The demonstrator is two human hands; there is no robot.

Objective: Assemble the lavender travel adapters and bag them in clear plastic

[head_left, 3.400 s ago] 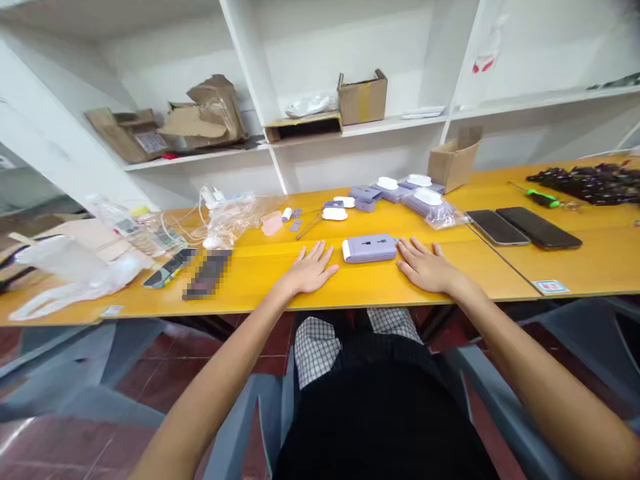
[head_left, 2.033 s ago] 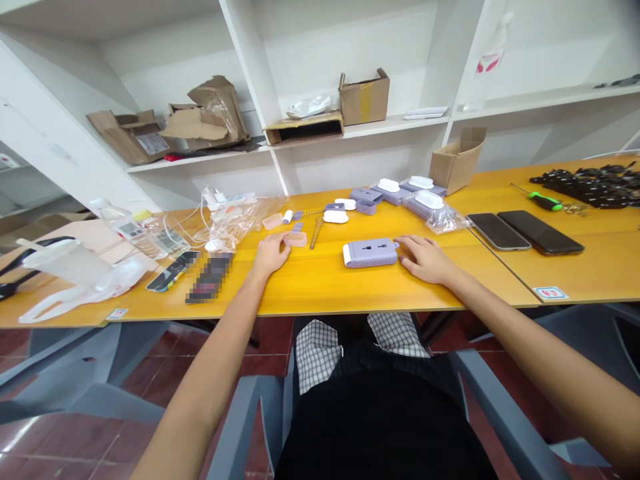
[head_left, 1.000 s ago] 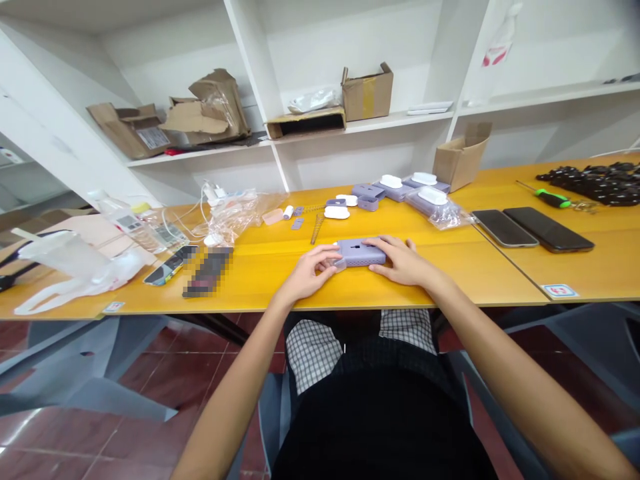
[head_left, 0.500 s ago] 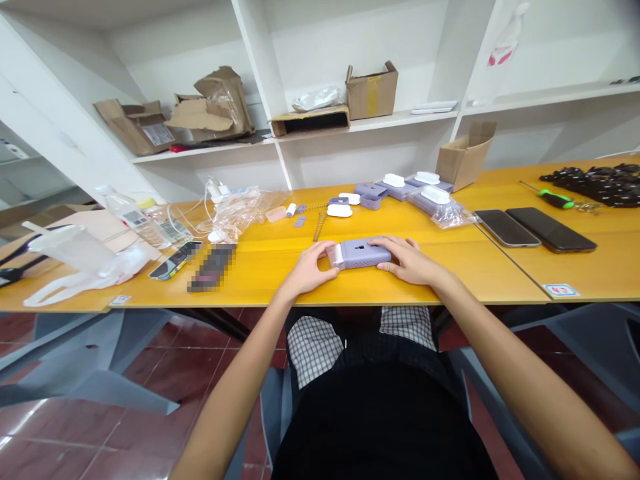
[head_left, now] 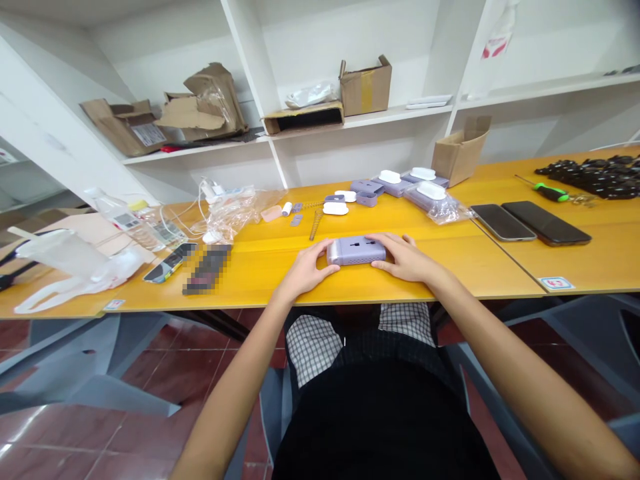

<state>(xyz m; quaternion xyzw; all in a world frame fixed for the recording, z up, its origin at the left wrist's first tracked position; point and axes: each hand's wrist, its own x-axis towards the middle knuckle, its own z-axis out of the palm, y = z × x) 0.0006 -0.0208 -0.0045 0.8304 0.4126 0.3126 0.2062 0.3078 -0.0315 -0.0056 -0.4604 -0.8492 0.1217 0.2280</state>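
Observation:
A purple box-shaped adapter with a white end cap lies on the yellow table in front of me. My left hand rests at its white left end, fingers curled against it. At the adapter's right end my right hand grips it, thumb in front and fingers over the top. Both hands hold the adapter just above or on the tabletop.
Small purple and white parts and more purple adapters lie behind. Two dark phones and a green screwdriver sit right. Plastic bags with cables, phones and a cardboard box stand around; shelves behind.
Both hands lay flat beside the adapter, then my left hand reached to the small parts and came back. Now both hands grip the adapter's ends; it has shifted slightly left.

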